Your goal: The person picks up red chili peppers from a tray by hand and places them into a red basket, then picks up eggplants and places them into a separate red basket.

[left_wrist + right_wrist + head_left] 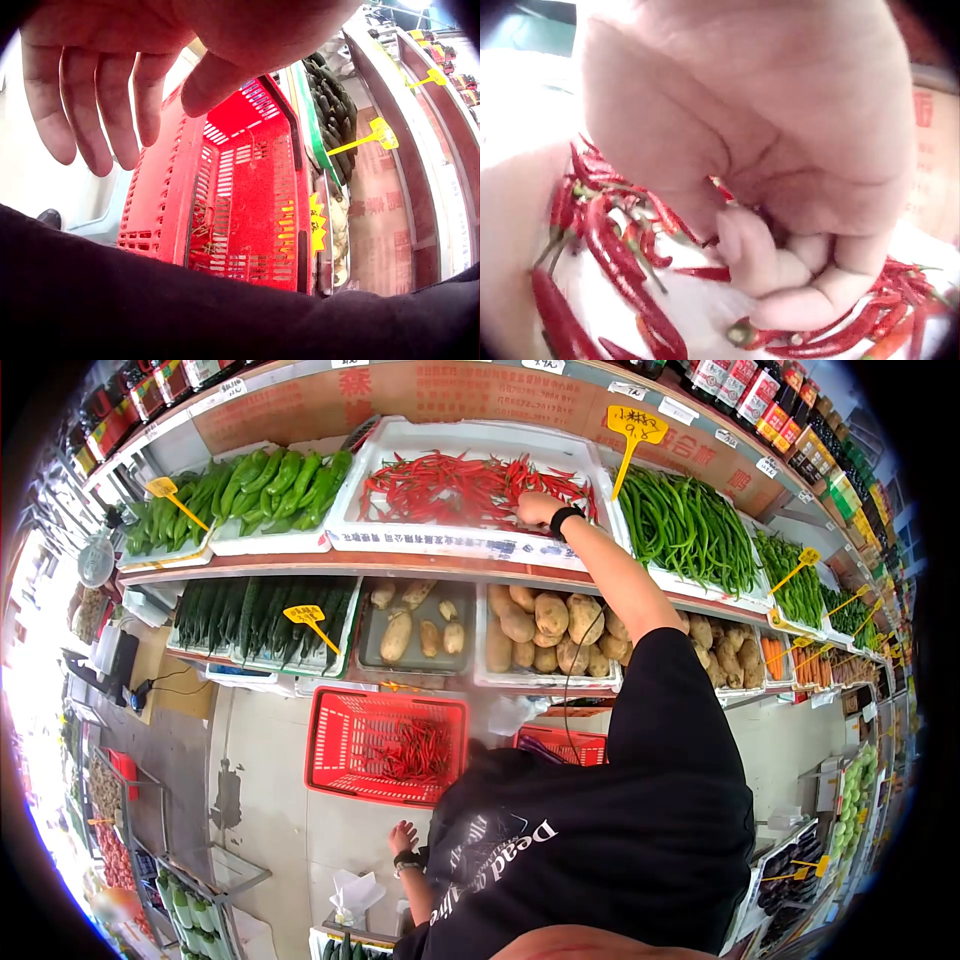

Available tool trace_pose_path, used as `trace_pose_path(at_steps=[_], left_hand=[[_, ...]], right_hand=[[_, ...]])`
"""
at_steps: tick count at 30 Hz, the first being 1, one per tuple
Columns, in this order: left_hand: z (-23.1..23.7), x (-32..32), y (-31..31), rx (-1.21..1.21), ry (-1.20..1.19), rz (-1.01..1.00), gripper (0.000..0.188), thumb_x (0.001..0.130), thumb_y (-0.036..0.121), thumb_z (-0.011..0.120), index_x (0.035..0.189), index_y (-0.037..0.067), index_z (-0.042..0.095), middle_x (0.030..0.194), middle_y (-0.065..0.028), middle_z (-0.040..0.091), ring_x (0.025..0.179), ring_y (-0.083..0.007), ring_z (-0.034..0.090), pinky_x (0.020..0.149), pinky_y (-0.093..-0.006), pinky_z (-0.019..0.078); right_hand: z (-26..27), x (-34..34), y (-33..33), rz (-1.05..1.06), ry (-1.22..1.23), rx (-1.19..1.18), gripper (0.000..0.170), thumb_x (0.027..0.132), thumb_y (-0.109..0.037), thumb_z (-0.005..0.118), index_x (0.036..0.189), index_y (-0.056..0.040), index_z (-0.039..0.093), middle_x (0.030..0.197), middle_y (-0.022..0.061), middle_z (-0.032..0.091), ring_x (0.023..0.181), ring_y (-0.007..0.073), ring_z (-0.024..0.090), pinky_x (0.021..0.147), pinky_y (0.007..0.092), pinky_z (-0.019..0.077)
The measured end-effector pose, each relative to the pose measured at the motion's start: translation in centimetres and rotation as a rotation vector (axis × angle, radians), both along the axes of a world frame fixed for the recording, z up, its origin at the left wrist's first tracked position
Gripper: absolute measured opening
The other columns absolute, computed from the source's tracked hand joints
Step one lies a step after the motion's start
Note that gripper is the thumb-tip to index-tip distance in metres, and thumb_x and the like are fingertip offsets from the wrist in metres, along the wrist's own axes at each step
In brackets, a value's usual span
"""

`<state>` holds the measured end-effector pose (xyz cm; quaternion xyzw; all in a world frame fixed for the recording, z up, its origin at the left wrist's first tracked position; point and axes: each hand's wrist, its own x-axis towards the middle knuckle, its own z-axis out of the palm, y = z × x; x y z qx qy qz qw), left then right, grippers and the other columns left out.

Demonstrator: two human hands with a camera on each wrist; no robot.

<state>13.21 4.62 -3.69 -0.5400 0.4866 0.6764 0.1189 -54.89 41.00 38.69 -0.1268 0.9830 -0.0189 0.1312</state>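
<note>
My right hand [540, 508] reaches into a white foam box [385, 540] of red chili peppers [435, 482]. In the right wrist view its fingers curl toward the palm and hold a red chili [720, 189], mostly hidden by the hand. More loose chilies [622, 259] lie on the white box floor just below. My left hand [403, 837] hangs low near the red plastic basket [390, 703], with nothing in it. Its fingers [82, 112] are loosely extended in the left wrist view. A pile of red chilies [415, 750] lies in the basket.
Green peppers [285, 485] flank the chili box on the left, long green chilies [690, 525] on the right. A yellow price tag [636, 428] stands at the box's right corner. The lower shelf holds cucumbers [245, 620] and potatoes [550, 615]. Another red basket [590, 748] is partly hidden by my body.
</note>
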Motion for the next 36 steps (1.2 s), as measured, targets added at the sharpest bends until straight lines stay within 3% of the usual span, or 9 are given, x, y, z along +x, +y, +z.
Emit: trace_pose_path(at_steps=[7,12,16,22,28,31,32,35,36], left_hand=[[-1.0,0.5,-0.6,0.017,0.002,-0.001,0.043,0.101,0.036,0.047,0.131,0.007,0.055,0.119,-0.0121,0.068,0.095,-0.0256,0.068,0.070,-0.0388,0.0526],[-0.7,0.5,-1.1,0.020,-0.017,-0.031,0.043,0.101,0.037,0.047,0.131,0.007,0.055,0.118,-0.0119,0.069,0.094,-0.0253,0.068,0.070,-0.0386,0.0526],[-0.4,0.3,-1.2,0.005,-0.031,-0.050,0.043,0.101,0.037,0.046,0.130,0.006,0.055,0.118,-0.0119,0.069,0.092,-0.0250,0.069,0.068,-0.0385,0.0528],[-1.2,0.3,-1.6,0.031,-0.031,-0.044,0.043,0.101,0.037,0.047,0.130,0.006,0.055,0.118,-0.0125,0.069,0.092,-0.0251,0.069,0.066,-0.0380,0.0534],[-0.8,0.4,-1.4,0.029,-0.054,-0.064,0.048,0.099,0.038,0.048,0.135,0.007,0.053,0.125,-0.0113,0.066,0.099,-0.0269,0.068,0.064,-0.0382,0.0523],[-0.3,0.5,-1.3,0.031,-0.060,-0.062,0.048,0.098,0.039,0.048,0.134,0.007,0.053,0.123,-0.0109,0.067,0.098,-0.0259,0.068,0.062,-0.0368,0.0514],[-0.1,0.4,-1.4,0.035,-0.061,-0.064,0.048,0.098,0.039,0.048,0.134,0.007,0.053,0.123,-0.0109,0.067,0.097,-0.0255,0.068,0.062,-0.0361,0.0511],[0.1,0.4,-1.5,0.052,-0.057,-0.059,0.049,0.098,0.039,0.049,0.134,0.007,0.053,0.123,-0.0105,0.067,0.097,-0.0247,0.068,0.064,-0.0356,0.0504],[0.1,0.4,-1.6,0.059,-0.054,-0.055,0.049,0.098,0.039,0.049,0.134,0.007,0.053,0.123,-0.0103,0.068,0.097,-0.0245,0.068,0.065,-0.0358,0.0502]], right_hand=[[0.8,-1.1,3.5,-0.140,-0.164,-0.457,0.043,0.097,-0.037,0.047,0.096,0.0024,0.065,0.077,0.0142,0.066,0.070,0.0255,0.065,0.060,0.0419,0.0528],[1.8,-3.0,5.6,-0.147,-0.139,-0.629,0.028,0.101,-0.031,0.051,0.090,-0.0050,0.054,0.065,0.0019,0.054,0.048,0.0144,0.048,0.047,0.0333,0.0421],[4.8,1.0,4.6,-0.138,0.215,-0.510,0.025,0.096,-0.024,0.058,0.083,-0.0027,0.062,0.064,0.0086,0.065,0.056,0.0171,0.064,0.050,0.0322,0.0479],[2.1,-0.2,6.4,-0.193,0.246,-0.785,0.015,0.089,-0.014,0.064,0.088,0.0000,0.068,0.068,0.0132,0.069,0.061,0.0210,0.070,0.056,0.0318,0.0538],[2.3,0.6,6.4,-0.220,0.154,-0.749,0.025,0.090,-0.027,0.070,0.096,-0.0024,0.068,0.080,0.0086,0.070,0.071,0.0164,0.069,0.061,0.0311,0.0549],[2.9,1.4,5.2,-0.056,0.182,-0.404,0.036,0.083,-0.034,0.073,0.090,0.0008,0.071,0.078,0.0147,0.071,0.076,0.0241,0.071,0.069,0.0350,0.0546],[4.2,2.5,4.6,-0.101,-0.007,-0.370,0.046,0.080,-0.042,0.073,0.095,0.0005,0.072,0.088,0.0200,0.072,0.081,0.0302,0.071,0.077,0.0391,0.0544],[3.0,3.2,3.8,-0.020,0.149,-0.155,0.043,0.076,-0.037,0.074,0.097,0.0009,0.072,0.096,0.0238,0.071,0.089,0.0344,0.071,0.080,0.0426,0.0544],[0.0,0.6,4.7,-0.020,0.225,-0.141,0.036,0.073,-0.032,0.076,0.085,0.0019,0.071,0.083,0.0227,0.069,0.080,0.0367,0.068,0.073,0.0444,0.0517]])
